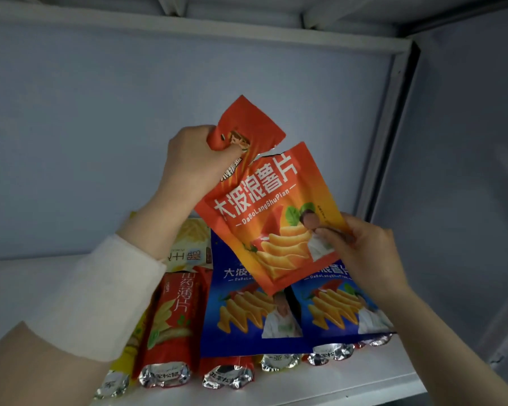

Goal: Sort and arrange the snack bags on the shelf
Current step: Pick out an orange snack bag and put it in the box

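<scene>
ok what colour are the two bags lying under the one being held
Blue bags, best seen in the head view.

Left hand (188, 159) closed on crumpled orange bag (247, 127), raised above shelf (305, 385). Right hand (361, 247) pinches lower right corner of orange chip bag (270, 218), tilted, held in air, overlapping crumpled one. Below on shelf: two blue chip bags (247, 317) side by side, red bag (173, 317) to left, yellow bag (188, 247) behind. Foil-ended packs (229, 376) along front edge. White sleeve (94, 297) on left arm.
</scene>
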Motion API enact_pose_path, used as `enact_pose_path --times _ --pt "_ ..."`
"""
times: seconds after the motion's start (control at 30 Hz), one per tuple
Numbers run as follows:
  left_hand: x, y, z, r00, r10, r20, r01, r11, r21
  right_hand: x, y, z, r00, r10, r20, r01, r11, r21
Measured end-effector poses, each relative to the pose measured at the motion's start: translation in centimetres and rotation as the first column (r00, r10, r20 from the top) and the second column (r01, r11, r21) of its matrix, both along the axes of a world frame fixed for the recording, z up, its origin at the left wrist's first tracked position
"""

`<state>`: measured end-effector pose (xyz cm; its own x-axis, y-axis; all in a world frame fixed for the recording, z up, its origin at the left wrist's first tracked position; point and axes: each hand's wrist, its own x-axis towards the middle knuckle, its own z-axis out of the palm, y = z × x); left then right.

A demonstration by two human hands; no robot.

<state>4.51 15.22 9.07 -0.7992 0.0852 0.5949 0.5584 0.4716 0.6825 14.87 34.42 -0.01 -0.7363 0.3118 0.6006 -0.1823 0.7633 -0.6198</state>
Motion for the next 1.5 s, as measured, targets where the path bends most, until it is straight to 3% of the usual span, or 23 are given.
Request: enact_pose_path --times 0.1,0.23,0.33,0.43,0.53,0.6,0.67,0.73,0.8,0.87,0.97,1.07,1.17,1.2,1.3,1.4,1.5 --pt "0.5 0.2 0.8 0.994 -0.099 0.042 0.099 0.995 -0.003 0.4 0.6 0.0 0.989 -0.071 -0.129 0.094 0.980 0.175" --pt "1.6 0.9 1.7 0.982 -0.173 -0.076 0.166 0.982 -0.089 0.7 1.4 -0.4 0.978 -0.047 -0.203 0.089 0.975 0.205" --pt "1.5 1.4 1.9 0.982 -0.106 -0.158 0.104 0.994 -0.021 1.2 1.6 -0.5 0.958 -0.050 -0.282 0.131 0.952 0.277" --pt "1.1 2.2 1.7 0.986 -0.122 -0.113 0.130 0.990 0.062 1.8 2.1 -0.5 0.942 -0.072 -0.327 0.176 0.938 0.300" --pt "1.4 3.5 1.4 0.963 -0.241 -0.118 0.252 0.964 0.089 2.6 3.2 -0.6 0.950 -0.133 -0.281 0.184 0.969 0.162" --pt "1.5 4.7 0.7 0.950 -0.256 -0.177 0.277 0.955 0.105 3.4 4.7 -0.7 0.975 -0.172 -0.138 0.166 0.985 -0.052" --pt "2.1 6.3 -0.4 0.953 -0.225 -0.201 0.260 0.951 0.167 4.8 6.5 -0.8 0.988 -0.153 0.001 0.147 0.949 -0.278" --pt "3.8 8.5 -2.1 0.944 -0.313 -0.107 0.330 0.916 0.229 6.7 8.2 -1.3 0.989 -0.142 0.042 0.147 0.905 -0.400" --pt "6.0 11.1 -4.2 0.832 -0.547 0.093 0.493 0.805 0.330 9.0 9.2 -2.0 0.989 -0.123 0.083 0.148 0.854 -0.499" --pt "8.3 13.5 -6.9 0.645 -0.723 0.247 0.616 0.684 0.391 11.6 9.8 -3.1 0.989 -0.075 0.126 0.135 0.809 -0.572" --pt "11.1 16.6 -11.7 0.494 -0.796 0.351 0.681 0.605 0.414 16.1 10.6 -5.6 0.965 -0.047 0.259 0.206 0.749 -0.630" --pt "13.9 18.8 -17.5 0.401 -0.784 0.474 0.680 0.601 0.420 20.7 11.6 -9.3 0.890 -0.090 0.447 0.366 0.726 -0.582" --pt "16.4 20.4 -24.3 0.279 -0.738 0.614 0.693 0.598 0.404 24.5 12.5 -13.2 0.821 -0.238 0.518 0.530 0.656 -0.537" --pt "17.1 20.8 -27.0 0.261 -0.700 0.664 0.684 0.620 0.384 25.5 12.8 -14.8 0.762 -0.321 0.563 0.612 0.641 -0.462" --pt "19.2 21.8 -35.3 0.206 -0.556 0.805 0.680 0.673 0.291 27.5 13.1 -20.3 0.462 -0.545 0.700 0.803 0.592 -0.069" --pt "21.3 22.3 -44.2 0.096 -0.359 0.928 0.635 0.740 0.221 28.4 12.2 -26.5 0.295 -0.568 0.768 0.787 0.601 0.142" --pt "23.1 22.4 -52.1 -0.019 -0.155 0.988 0.555 0.820 0.140 28.9 11.5 -32.5 0.212 -0.495 0.842 0.725 0.658 0.204"
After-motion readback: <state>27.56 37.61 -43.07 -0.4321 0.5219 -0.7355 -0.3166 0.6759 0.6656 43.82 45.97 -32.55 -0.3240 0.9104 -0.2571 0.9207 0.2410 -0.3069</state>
